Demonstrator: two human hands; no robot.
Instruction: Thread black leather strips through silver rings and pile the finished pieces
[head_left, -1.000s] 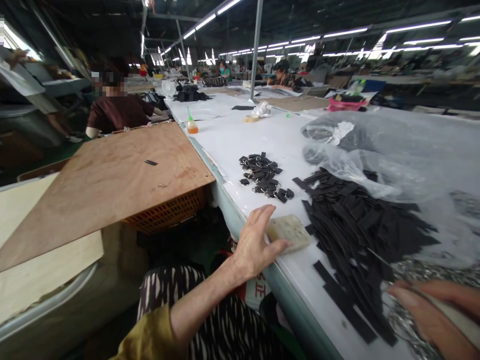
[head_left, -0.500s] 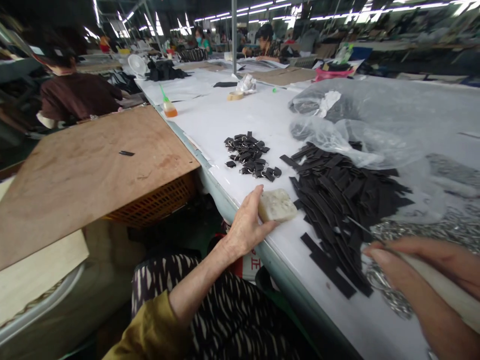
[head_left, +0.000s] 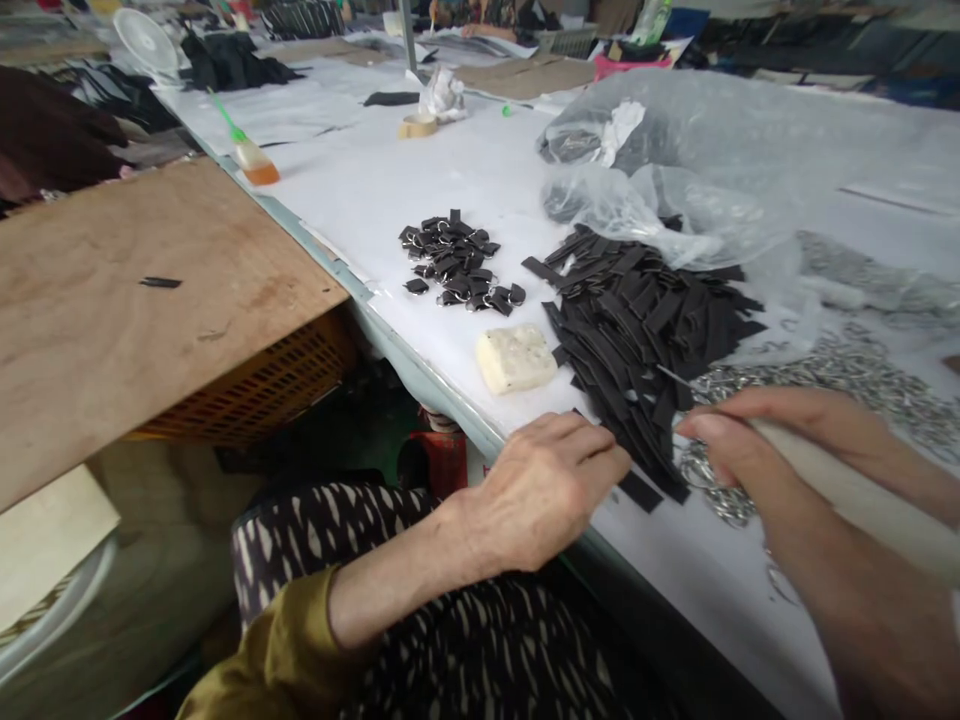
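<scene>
My left hand [head_left: 551, 485] is at the table's near edge, fingers curled together with their tips on a black strip [head_left: 640, 492]; the thumb side is partly hidden. A heap of black strips [head_left: 637, 320] lies just beyond it. In my right hand [head_left: 795, 490] is an awl [head_left: 832, 455] with a pale handle and a thin metal tip, which points left over the strips. Metal rings [head_left: 720, 490] lie under and beside that hand. A yellowish-white block [head_left: 516, 358], like wax or soap, rests apart from both hands.
Black tabs with rings [head_left: 454, 262] form a small pile beyond the block. Clear plastic bags [head_left: 675, 200] and a pile of metal rings [head_left: 847, 375] lie to the right. A bottle of orange liquid [head_left: 255, 160] stands by the edge, near a wooden board [head_left: 187, 250].
My left hand has let go of the pale block and moved right and toward me, onto the black strips. My right hand keeps the awl. The view has tilted downward.
</scene>
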